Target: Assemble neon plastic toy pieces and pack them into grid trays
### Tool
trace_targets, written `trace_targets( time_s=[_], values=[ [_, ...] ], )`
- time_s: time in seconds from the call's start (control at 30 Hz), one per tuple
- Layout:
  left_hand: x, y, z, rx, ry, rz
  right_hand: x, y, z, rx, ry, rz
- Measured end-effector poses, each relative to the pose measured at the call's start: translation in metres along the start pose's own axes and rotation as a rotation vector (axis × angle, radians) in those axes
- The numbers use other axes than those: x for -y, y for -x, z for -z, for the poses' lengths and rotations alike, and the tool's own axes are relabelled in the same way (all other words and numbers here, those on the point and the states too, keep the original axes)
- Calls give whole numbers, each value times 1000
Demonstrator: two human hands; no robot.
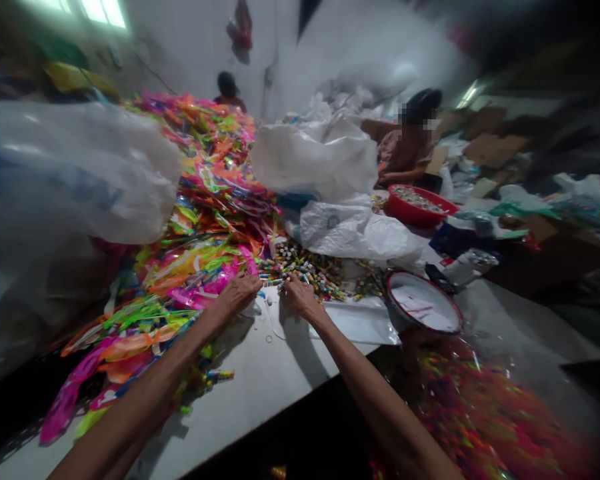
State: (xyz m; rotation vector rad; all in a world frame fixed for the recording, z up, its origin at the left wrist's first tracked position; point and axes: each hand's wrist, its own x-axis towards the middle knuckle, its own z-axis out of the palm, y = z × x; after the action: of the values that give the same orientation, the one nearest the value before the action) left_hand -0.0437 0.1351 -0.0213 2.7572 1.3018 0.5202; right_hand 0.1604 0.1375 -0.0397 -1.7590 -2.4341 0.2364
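Both my arms reach forward over a white table [250,387]. My left hand [240,291] rests at the near edge of a heap of small colourful tube-like pieces [310,267], its fingers curled down on them. My right hand [300,295] lies just beside it, fingers bent and pinched into the same heap. What the fingers hold is too small to make out. A tall pile of bright pink, green and orange plastic pieces [205,193] rises to the left of my hands.
A round white-lined bowl with a red rim [424,301] stands right of my hands. Large white plastic bags [325,160] lie behind the heap. A seated person [410,143] works at a red basin [416,203]. A clear bag of colourful bits [480,407] lies below right.
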Motion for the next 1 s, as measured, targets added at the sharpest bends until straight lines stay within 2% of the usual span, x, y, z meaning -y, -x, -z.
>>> trace_targets(
  time_s=[0.13,0.2,0.27,0.33,0.37,0.4,0.5,0.6,0.67,0.73,0.8,1.0],
  values=[
    [-12,-12,16,-172,46,28,-4,-7,-12,28,51,68],
    [-22,-14,32,-313,97,59,-2,-9,-14,19,69,87],
    [-34,-11,49,-504,217,150,2,-9,-12,-6,35,108],
    [-47,0,63,-635,441,328,8,-9,-6,-53,-90,91],
    [-53,8,66,-632,597,439,12,-9,-2,-85,-193,57],
    [-59,17,68,-577,769,549,17,-8,3,-115,-319,7],
    [-77,48,59,-319,1251,796,34,4,18,-140,-709,-137],
    [-96,73,42,-112,1491,871,50,29,29,-17,-1300,-190],
    [-106,83,33,-37,1555,872,58,47,34,95,-1621,-202],
    [-112,88,30,-15,1562,852,64,62,35,159,-1715,-211],
    [-114,90,29,9,1532,809,66,72,36,166,-1725,-228],
    [-110,95,31,70,1441,741,65,80,34,169,-1773,-267]
  ],
)
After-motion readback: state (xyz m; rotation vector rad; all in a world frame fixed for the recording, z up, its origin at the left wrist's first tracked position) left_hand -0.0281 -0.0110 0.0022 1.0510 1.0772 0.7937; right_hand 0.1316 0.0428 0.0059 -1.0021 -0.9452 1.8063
